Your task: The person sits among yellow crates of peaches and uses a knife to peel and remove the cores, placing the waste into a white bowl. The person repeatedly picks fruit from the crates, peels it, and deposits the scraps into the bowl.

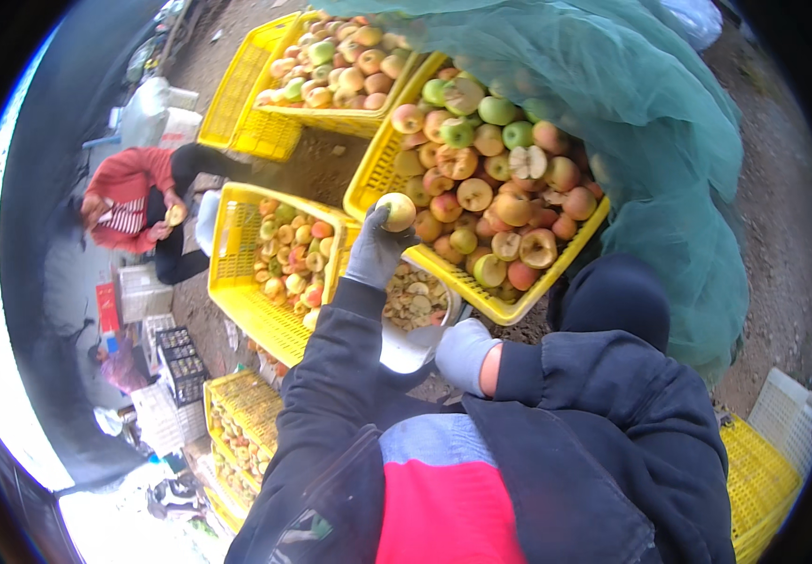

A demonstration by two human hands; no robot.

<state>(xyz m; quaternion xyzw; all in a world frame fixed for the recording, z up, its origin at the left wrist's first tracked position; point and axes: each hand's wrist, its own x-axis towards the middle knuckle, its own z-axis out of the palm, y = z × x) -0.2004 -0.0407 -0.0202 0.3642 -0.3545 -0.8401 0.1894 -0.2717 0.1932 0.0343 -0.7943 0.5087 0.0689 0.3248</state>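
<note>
My left hand point(380, 247), in a grey glove, holds a pale green apple point(396, 212) up at the near edge of a yellow plastic crate point(441, 273) full of whole and cut apples. My right hand point(467, 356), also gloved in grey, is closed around something with a flat metal part point(425, 334), perhaps a knife blade; its handle is hidden. Below and between the hands stands a white bucket point(402, 356) with apple scraps point(416, 299) inside. Left of my left hand, another yellow crate point(236, 296) contains trimmed apples point(296, 257).
A seated person point(131, 201) at the left holds a cut apple. Green netting point(681, 176) drapes over the large crate's right side. More apples fill a crate point(335, 113) at the top. Stacked yellow crates point(758, 479) stand lower right, others point(243, 395) lower left.
</note>
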